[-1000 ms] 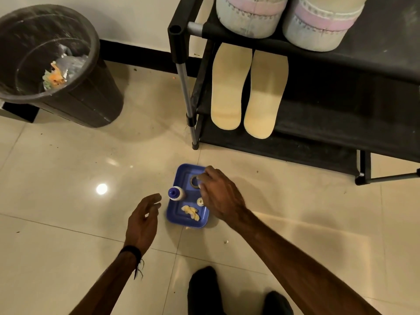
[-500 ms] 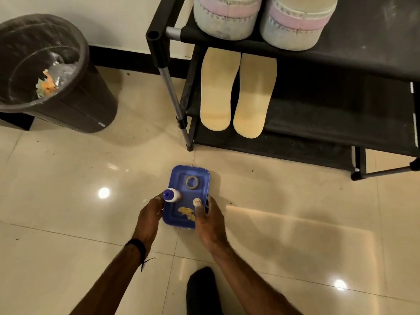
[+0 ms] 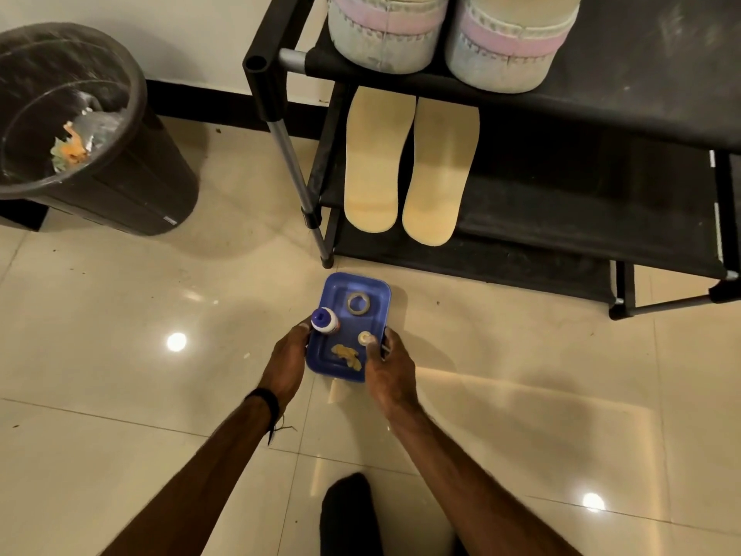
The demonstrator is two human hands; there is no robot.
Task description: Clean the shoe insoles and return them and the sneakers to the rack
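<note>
I took the blue tray point(image 3: 377, 288) on the floor as my landmark. Up and far to its left stood a dark waste bin point(image 3: 120, 186) with scraps of rubbish inside. Straight beyond the tray rose the black shoe rack point(image 3: 601, 114), its near left leg just past the tray's far edge, and the floor between them was bare tile. On the tray I saw a small bottle with a blue cap point(image 3: 324, 321) at the left rim, a grey ring point(image 3: 358, 303) toward the far end, a small pale round piece point(image 3: 365, 337) near the right rim and a yellowish scrap point(image 3: 347, 355) near the close end. My left hand point(image 3: 285, 365) gripped the tray's left edge and my right hand point(image 3: 389, 371) gripped its right edge, thumb curled over the rim. The two insoles point(image 3: 405, 166) lay side by side on the rack's middle shelf, beyond the tray and well apart from both hands. The sneakers point(image 3: 449, 38) stood on the top shelf, directly above them.
</note>
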